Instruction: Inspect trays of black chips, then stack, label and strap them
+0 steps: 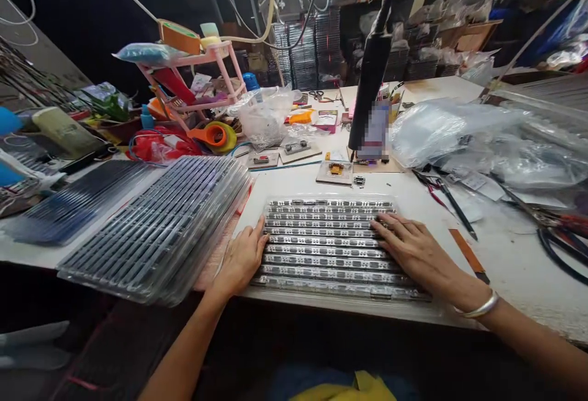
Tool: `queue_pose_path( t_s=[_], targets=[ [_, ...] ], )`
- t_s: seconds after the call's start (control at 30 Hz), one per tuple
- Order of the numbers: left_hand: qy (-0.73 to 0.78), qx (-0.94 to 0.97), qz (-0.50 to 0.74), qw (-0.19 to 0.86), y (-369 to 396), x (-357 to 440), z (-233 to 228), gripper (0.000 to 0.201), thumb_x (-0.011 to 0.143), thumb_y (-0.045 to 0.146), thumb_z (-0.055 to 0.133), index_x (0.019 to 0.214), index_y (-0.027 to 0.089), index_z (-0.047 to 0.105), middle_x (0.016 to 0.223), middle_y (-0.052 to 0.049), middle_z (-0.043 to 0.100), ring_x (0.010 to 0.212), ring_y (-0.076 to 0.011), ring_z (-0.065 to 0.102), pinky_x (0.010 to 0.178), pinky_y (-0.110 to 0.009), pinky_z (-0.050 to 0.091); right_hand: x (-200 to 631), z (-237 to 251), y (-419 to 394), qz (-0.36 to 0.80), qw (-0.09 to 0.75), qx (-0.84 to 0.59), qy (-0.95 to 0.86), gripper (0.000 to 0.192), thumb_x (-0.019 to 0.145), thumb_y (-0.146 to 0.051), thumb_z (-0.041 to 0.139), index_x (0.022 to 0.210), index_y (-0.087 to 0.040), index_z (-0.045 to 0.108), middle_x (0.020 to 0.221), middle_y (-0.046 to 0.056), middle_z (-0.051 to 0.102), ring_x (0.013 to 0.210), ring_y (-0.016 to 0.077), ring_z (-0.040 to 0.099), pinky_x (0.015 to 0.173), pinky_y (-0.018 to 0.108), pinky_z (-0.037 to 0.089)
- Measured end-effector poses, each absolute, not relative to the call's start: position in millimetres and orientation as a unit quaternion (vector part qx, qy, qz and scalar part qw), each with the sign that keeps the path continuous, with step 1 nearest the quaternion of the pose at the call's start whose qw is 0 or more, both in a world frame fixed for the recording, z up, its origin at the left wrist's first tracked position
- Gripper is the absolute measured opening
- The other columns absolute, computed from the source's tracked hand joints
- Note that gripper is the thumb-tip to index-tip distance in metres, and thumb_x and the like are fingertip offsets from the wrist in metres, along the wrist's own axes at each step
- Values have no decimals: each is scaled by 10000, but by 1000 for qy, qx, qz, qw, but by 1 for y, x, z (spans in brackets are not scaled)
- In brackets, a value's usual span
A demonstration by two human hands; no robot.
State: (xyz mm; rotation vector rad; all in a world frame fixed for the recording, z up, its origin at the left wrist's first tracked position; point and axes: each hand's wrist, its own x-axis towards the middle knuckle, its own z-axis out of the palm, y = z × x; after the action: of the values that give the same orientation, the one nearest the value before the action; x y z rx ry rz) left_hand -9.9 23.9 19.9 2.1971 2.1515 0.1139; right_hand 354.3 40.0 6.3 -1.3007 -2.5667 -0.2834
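Observation:
A clear plastic tray (321,243) lies at the front edge of the white table, its rows filled with small dark and silvery parts too fine to name. My left hand (243,258) is closed at the tray's left edge, thumb and index finger against the rim. Across the tray's right side my right hand (411,248) lies with fingers stretched out, the tips resting on the upper rows. Behind the tray sit a small block with an orange part (335,171) and a small loose metal piece (359,180).
Stacked trays (156,229) stand to the left, with another tray pile (82,199) beyond. A black rod-shaped tool (371,82) hangs behind the tray. At right lie plastic bags (459,131), tweezers (459,208) and scissors (558,242). A pink rack (225,76) stands back left.

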Motion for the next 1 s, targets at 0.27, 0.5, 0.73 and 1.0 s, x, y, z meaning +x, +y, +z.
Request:
queue_pose_path(
  t_s=[0.27, 0.5, 0.73, 1.0],
  targets=[
    [670, 740, 41, -50, 24, -3, 30, 437, 943, 276, 342, 1343, 147, 462, 1359, -165, 456, 1267, -337, 376, 996, -516, 295, 325, 14, 21, -32, 96, -312, -945, 811, 859, -637, 448, 1488, -171, 235, 1537, 166, 183, 1403, 363, 142, 1070, 595, 230],
    [557, 829, 35, -36, 98, 26, 52, 324, 906, 82, 362, 1097, 144, 616, 1133, -113, 607, 1078, -220, 529, 925, -368, 400, 320, 12, 17, -64, 81, -324, -940, 794, 836, -515, 541, 1476, -136, 262, 1533, 193, 171, 1398, 395, 119, 1058, 626, 229],
    [496, 868, -29, 2, 141, 42, 53, 141, 894, 245, 554, 955, 133, 614, 1010, -50, 623, 987, -196, 581, 866, -413, 470, 322, 12, 16, -67, 88, -316, -942, 779, 867, -509, 508, 1490, -139, 220, 1535, 194, 151, 1401, 388, 108, 1064, 613, 233],
    [528, 846, -70, 8, 139, 54, 51, 133, 893, 210, 543, 951, 128, 629, 995, -67, 641, 984, -202, 597, 865, -410, 485, 321, 24, 19, 70, 37, -345, -935, 766, 890, -566, 449, 1503, -188, 188, 1550, 162, 33, 1401, 405, 44, 1086, 634, 114]
  ],
)
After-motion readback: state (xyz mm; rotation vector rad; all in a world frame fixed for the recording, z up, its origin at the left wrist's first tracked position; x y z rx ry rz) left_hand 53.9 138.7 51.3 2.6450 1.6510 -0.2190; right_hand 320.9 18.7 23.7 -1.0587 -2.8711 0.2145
